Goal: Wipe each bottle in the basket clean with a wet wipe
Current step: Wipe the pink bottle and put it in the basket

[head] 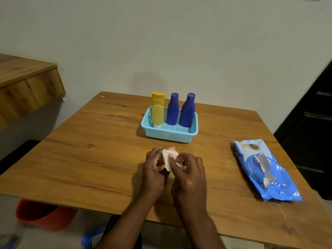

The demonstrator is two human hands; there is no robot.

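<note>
Both my hands are together over the near middle of the table (75, 159), working a crumpled white wet wipe (169, 159) between them; my left hand (154, 168) has its fingers curled round the wipe's left side, and my right hand (188, 174) pinches the wipe's right side with thumb and fingertips, knuckles up towards me; whether the wipe touches the wood I can't tell, my hands cover that; beyond my hands, towards the far edge, sits the light blue basket (169, 134), and all three bottles stand upright inside it along its back wall; the yellow bottle (158, 109) is on the left with its cap on top, the first blue bottle (172, 109) is in the middle just beside it, and the second blue bottle (187, 110) is on the right, leaning a touch towards the first; out by the right edge lies the blue wipes pack (265, 169), flat on the wood, well apart from the basket; under the table's near left corner there's a red bucket (45, 215) on the floor
</note>
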